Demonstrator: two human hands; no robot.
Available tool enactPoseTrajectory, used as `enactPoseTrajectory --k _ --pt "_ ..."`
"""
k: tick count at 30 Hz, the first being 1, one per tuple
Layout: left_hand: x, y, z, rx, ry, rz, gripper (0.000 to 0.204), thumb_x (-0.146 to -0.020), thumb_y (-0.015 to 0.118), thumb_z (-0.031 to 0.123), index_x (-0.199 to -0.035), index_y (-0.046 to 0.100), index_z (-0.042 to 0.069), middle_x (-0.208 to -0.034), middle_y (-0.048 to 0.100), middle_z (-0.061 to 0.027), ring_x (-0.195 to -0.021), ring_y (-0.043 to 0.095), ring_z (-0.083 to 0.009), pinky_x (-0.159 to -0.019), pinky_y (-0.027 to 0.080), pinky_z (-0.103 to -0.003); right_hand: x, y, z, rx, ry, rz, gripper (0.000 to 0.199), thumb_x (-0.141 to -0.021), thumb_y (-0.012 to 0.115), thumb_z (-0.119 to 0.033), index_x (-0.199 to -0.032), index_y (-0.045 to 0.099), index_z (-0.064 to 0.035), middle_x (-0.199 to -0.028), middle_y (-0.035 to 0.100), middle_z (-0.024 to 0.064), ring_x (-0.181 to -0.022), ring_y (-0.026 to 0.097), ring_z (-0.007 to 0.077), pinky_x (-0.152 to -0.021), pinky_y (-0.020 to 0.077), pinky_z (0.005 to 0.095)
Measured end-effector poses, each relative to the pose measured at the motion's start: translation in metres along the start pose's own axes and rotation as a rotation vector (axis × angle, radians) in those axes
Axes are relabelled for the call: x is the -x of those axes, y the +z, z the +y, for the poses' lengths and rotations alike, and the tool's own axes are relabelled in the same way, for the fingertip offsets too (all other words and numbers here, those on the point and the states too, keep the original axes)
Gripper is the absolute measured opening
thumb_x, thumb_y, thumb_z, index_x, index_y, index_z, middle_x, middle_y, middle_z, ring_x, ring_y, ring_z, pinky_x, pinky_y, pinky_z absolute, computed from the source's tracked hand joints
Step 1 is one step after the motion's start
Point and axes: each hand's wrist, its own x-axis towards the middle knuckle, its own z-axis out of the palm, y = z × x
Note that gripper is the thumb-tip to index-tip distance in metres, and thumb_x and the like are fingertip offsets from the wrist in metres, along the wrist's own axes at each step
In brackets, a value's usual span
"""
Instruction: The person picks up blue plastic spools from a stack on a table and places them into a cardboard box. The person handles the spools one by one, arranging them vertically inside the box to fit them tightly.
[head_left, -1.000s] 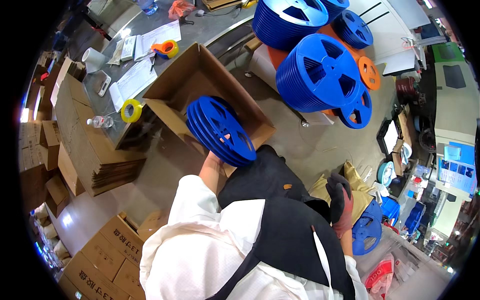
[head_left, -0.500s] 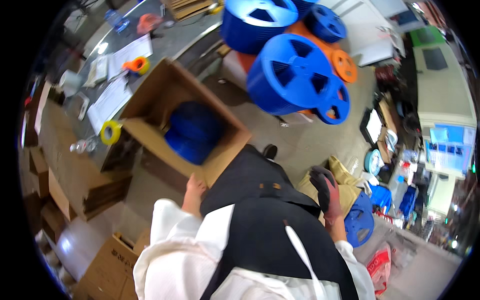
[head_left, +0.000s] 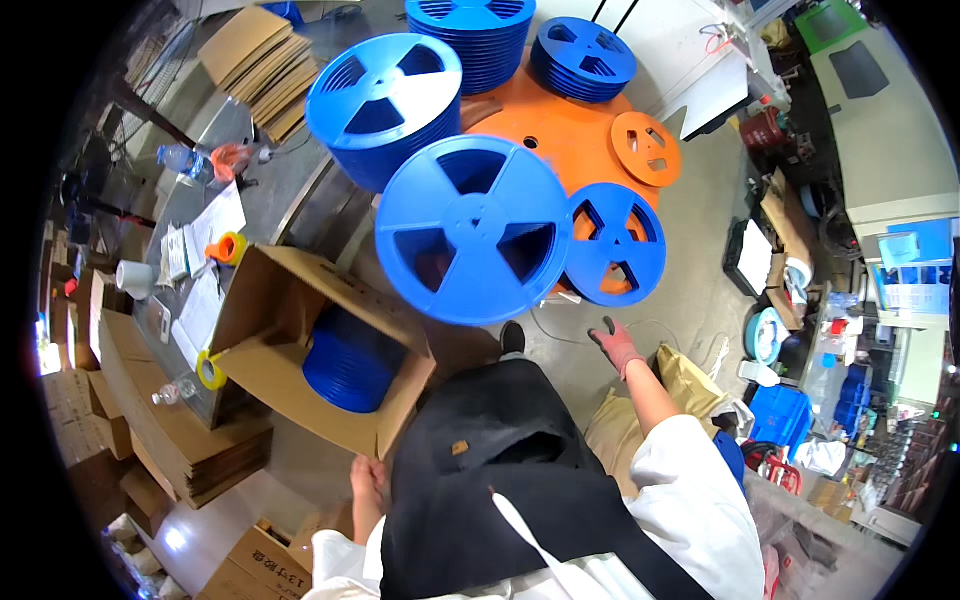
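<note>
In front of me on the left, an open cardboard box lies tilted, with a stack of blue plastic reels inside. My bare left hand is at the box's near lower corner, fingers curled against the cardboard edge. My right hand, in a pink and dark glove, reaches forward with fingers apart and holds nothing. Beyond it, a smaller blue reel and a tall stack of blue reels stand on an orange round surface.
More blue reel stacks and an orange reel stand farther back. On the left, a grey table carries papers, tape rolls and flat cardboard. Folded cartons pile up beside it. A tan sack sits at right.
My right hand has moved from beside my body forward toward the blue reels. The view has shifted, and the box appears lower and farther left, with my left hand still at its corner.
</note>
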Motion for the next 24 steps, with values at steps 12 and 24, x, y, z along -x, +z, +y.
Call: enactPoseTrajectory --k 12,24 --pt "0.129 0.078 -0.028 -0.396 -0.175 0.176 0.051 -0.095 0.052 0.027 -0.142 0.038 0.015 -0.116 0.059 -0.0019 -0.085 0.057 -0.0104 -0.075 0.046 -0.027 -0.135 -0.022 0.003 1.111 -0.307 0.023 0.062 -0.067 0.079 -0.035 -0.119 0.052 -0.0142 -0.121 0.051 0.0101 -0.12 0.045 0.0315 -0.102 0.033 0.0477" --pt "0.077 0.127 0.03 -0.355 0.049 -0.114 0.051 -0.093 0.056 0.023 -0.14 0.039 0.008 -0.105 0.061 -0.0017 -0.081 0.057 -0.0088 -0.068 0.045 -0.022 -0.027 -0.141 -0.061 0.367 -0.651 0.552 0.035 -0.076 0.069 -0.028 -0.107 0.062 -0.0138 -0.092 0.064 0.0113 -0.085 0.063 0.031 -0.076 0.05 0.0375"
